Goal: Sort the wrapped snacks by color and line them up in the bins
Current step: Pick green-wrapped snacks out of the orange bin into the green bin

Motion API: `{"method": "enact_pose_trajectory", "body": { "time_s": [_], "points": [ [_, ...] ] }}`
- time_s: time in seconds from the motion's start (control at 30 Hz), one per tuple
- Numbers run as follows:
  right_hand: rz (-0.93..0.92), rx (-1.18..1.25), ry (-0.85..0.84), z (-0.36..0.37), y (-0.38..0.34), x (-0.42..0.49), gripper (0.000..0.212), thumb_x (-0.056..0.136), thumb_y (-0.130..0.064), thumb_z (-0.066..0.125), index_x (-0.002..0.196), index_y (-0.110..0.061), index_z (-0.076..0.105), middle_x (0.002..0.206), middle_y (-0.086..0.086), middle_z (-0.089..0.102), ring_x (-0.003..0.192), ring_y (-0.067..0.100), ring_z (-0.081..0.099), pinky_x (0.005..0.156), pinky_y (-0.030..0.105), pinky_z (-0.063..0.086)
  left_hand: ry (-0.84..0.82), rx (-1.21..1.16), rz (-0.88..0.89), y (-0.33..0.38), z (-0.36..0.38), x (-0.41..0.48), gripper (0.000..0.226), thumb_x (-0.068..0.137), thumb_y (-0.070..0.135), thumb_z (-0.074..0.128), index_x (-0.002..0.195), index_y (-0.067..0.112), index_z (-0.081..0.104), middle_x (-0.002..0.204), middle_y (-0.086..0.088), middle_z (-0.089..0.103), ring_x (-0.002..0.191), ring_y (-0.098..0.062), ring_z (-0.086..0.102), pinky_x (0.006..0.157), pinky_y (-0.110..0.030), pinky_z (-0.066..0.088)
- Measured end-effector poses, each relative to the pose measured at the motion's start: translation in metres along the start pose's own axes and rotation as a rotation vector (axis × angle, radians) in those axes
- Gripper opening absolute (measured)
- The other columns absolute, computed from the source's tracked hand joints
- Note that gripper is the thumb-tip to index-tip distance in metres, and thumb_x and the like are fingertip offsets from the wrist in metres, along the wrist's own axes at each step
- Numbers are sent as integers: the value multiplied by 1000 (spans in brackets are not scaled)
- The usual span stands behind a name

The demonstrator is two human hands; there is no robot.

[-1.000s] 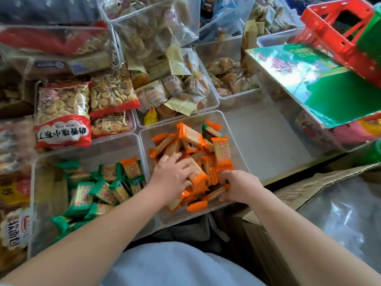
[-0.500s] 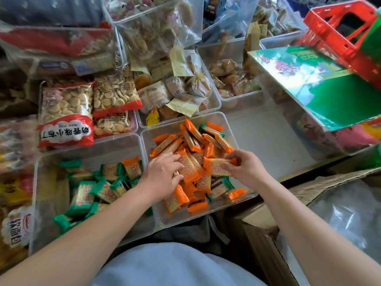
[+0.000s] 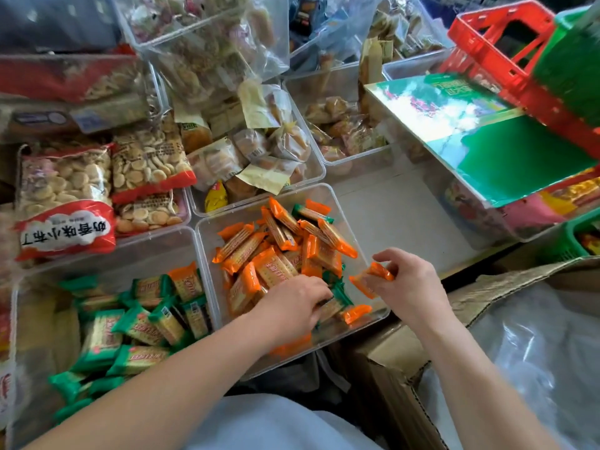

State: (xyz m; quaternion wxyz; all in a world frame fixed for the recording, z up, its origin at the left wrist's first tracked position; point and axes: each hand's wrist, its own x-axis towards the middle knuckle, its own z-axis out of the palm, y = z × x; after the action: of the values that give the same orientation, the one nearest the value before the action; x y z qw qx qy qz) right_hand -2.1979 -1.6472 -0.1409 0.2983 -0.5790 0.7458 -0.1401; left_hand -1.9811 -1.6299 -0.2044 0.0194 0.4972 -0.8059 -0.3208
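A clear bin (image 3: 331, 196) in front of me holds several orange-wrapped snacks (image 3: 276, 251) with a few green ones mixed in. My left hand (image 3: 292, 303) reaches into its near side, fingers closed around a green-wrapped snack (image 3: 339, 292). My right hand (image 3: 407, 284) hovers over the bin's near right corner and pinches an orange-wrapped snack (image 3: 370, 279). To the left, a second clear bin (image 3: 162, 241) holds several green-wrapped snacks (image 3: 136, 326) and one orange snack (image 3: 185, 280) near its right wall.
Bags of round biscuits (image 3: 65, 196) and bins of wrapped pastries (image 3: 259, 151) lie behind. A green box (image 3: 519, 157) and a red basket (image 3: 506, 43) stand at the right. An open cardboard carton (image 3: 406, 352) with clear plastic sits at my near right.
My right hand has drawn back toward the bin's near right corner with an orange snack pinched in it. My left hand has slid right, onto a green snack.
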Motion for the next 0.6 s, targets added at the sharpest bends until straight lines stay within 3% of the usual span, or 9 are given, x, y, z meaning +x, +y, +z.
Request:
{"method": "enact_pose_trajectory", "body": {
  "time_s": [0.07, 0.17, 0.3, 0.4, 0.5, 0.6],
  "points": [
    [52, 54, 20, 3, 6, -4, 30, 78, -29, 89, 98, -28, 67, 88, -4, 69, 79, 19, 64, 70, 35, 54, -128, 98, 25, 7, 4, 28, 34, 103, 21, 55, 136, 19, 63, 145, 2, 56, 133, -24, 50, 104, -48, 50],
    [35, 96, 76, 8, 15, -9, 20, 83, -14, 80, 100, -23, 73, 91, -4, 72, 86, 20, 66, 75, 30, 51, -266, 230, -30, 17, 12, 59, 33, 103, 21, 52, 135, 14, 56, 140, -7, 53, 131, -31, 48, 101, -48, 50],
    [-15, 121, 178, 6, 26, -12, 23, 90, -10, 73, 110, -19, 76, 99, -4, 72, 93, 18, 66, 84, 28, 52, -282, 248, -132, 17, 36, 70, 56, 98, 40, 63, 148, 23, 43, 140, -8, 55, 133, -32, 45, 105, -48, 45],
    [6, 140, 190, 4, 32, -11, 22, 92, -14, 73, 113, -20, 75, 100, -5, 74, 95, 16, 68, 89, 32, 56, -250, 194, -184, 9, 45, 71, 63, 92, 38, 69, 148, 27, 42, 138, -8, 57, 133, -32, 46, 107, -47, 43],
    [37, 171, 160, 3, 33, -11, 20, 92, -17, 74, 111, -22, 75, 97, -7, 73, 91, 14, 68, 85, 28, 55, -267, 258, -109, 3, 37, 69, 67, 91, 35, 69, 153, 27, 45, 144, -4, 53, 138, -30, 41, 113, -45, 40],
    [40, 168, 135, 5, 32, -12, 20, 92, -16, 75, 110, -23, 76, 96, -8, 73, 90, 13, 69, 84, 30, 58, -331, 351, -8, -1, 31, 63, 56, 94, 38, 66, 148, 32, 53, 149, -1, 47, 140, -30, 36, 114, -45, 37]
  ]
}}
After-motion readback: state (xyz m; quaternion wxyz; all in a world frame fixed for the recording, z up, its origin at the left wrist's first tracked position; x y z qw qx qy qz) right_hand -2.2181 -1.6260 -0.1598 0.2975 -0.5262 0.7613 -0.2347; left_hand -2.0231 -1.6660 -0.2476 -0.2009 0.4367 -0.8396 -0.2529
